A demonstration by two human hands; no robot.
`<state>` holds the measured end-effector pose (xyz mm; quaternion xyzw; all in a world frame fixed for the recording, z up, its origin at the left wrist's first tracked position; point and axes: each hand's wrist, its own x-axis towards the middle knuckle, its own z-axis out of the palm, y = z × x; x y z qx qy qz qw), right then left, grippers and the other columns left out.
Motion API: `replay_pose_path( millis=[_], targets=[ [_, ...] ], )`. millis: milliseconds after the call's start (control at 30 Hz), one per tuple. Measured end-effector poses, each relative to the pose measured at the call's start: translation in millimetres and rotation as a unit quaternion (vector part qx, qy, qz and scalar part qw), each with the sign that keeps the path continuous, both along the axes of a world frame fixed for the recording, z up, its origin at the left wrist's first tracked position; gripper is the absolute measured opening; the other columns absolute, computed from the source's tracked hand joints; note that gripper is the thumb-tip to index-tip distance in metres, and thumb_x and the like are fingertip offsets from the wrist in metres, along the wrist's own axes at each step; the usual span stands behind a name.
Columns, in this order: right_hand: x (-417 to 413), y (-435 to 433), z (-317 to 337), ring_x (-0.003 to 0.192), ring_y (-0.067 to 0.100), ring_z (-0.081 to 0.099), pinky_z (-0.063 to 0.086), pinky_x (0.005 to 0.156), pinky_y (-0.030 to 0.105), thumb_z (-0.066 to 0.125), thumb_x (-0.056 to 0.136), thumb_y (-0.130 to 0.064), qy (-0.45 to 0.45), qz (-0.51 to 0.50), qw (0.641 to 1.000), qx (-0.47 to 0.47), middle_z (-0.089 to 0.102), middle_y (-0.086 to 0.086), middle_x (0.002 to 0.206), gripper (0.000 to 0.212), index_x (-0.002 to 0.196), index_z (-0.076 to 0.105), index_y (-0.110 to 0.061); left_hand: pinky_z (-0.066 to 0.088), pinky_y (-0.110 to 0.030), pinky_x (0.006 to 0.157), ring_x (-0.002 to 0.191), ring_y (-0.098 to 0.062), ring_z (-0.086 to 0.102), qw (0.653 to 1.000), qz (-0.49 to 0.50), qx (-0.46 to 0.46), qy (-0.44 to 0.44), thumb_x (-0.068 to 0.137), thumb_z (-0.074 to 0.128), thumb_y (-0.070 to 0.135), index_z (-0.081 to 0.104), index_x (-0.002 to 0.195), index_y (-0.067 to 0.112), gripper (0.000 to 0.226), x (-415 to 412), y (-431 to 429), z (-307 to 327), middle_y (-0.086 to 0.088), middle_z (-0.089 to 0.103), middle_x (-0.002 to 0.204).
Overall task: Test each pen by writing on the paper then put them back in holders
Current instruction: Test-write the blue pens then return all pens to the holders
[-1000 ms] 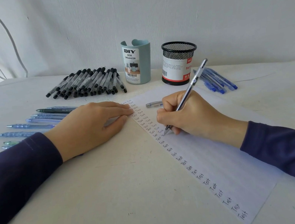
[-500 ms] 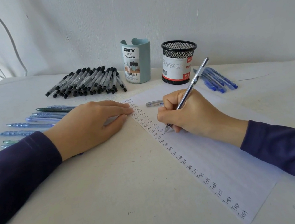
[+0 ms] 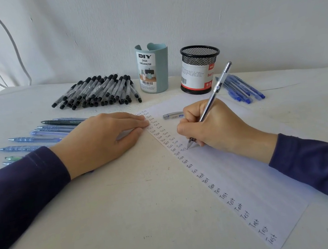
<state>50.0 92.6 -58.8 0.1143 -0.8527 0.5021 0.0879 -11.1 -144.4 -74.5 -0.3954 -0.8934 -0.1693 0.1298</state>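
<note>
While the left hand [image 3: 100, 139] has stayed flat, fingers straight and pressed together on the far left edge of the paper [image 3: 254, 174], the right hand [image 3: 213, 129], pinching the pen [image 3: 214, 92] between thumb and curled fingers, has carried its tip slightly rightward over the last second, closing out another "Test" in the second column. That word looks complete, so I judge this pen proven and due for a holder. Its tip touches the sheet, barrel slanting up toward the far right. Two holders stand at the far side, no pen sticking out of either: one teal holder [image 3: 154, 71] and one black mesh holder [image 3: 199, 70] to its right. One loose cap [image 3: 173, 115] lies on the paper just beyond the right hand. The black-capped pens [image 3: 97, 92] heaped left of the teal holder number roughly two dozen, too overlapped to count exactly. About eight mixed pens [image 3: 37, 138] lie beside the left hand, and five or six blue pens [image 3: 242, 91] lie right of the mesh holder.
</note>
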Motion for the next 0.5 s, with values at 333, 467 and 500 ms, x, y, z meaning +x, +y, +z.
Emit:
replay_pose_path(
  millis=[333, 467, 500],
  targets=[
    [-2.7, 2.5, -3.5, 0.041, 0.004, 0.045, 0.044, 0.049, 0.017, 0.065, 0.08, 0.001, 0.009, 0.0, 1.0, 0.002, 0.044, 0.0, 0.042, 0.038, 0.052, 0.04, 0.002, 0.049, -0.032, 0.102, 0.116, -0.001, 0.059, 1.0, 0.005, -0.007, -0.003, 0.09, 0.029, 0.057, 0.062, 0.127, 0.039, 0.053, 0.1, -0.1, 1.1, 0.021, 0.058, 0.132],
    [-3.8, 2.7, 0.4, 0.039, 0.005, 0.041, 0.038, 0.044, 0.015, 0.066, 0.089, -0.013, -0.005, 0.0, 0.998, -0.055, 0.049, 0.006, 0.049, 0.037, 0.06, 0.049, 0.002, 0.048, -0.032, 0.102, 0.116, -0.001, 0.058, 1.0, 0.006, -0.006, -0.009, 0.089, 0.028, 0.058, 0.062, 0.127, 0.039, 0.054, 0.5, -0.5, 1.3, 0.021, 0.058, 0.132],
    [-5.2, 4.4, 4.5, 0.037, 0.004, 0.039, 0.036, 0.043, 0.014, 0.067, 0.09, -0.021, -0.002, -0.002, 0.998, -0.068, 0.049, 0.001, 0.045, 0.036, 0.067, 0.054, 0.003, 0.048, -0.031, 0.102, 0.116, -0.001, 0.058, 1.0, 0.006, -0.006, -0.009, 0.089, 0.028, 0.058, 0.062, 0.127, 0.039, 0.054, 0.5, -0.2, 1.1, 0.021, 0.058, 0.132]
  ],
)
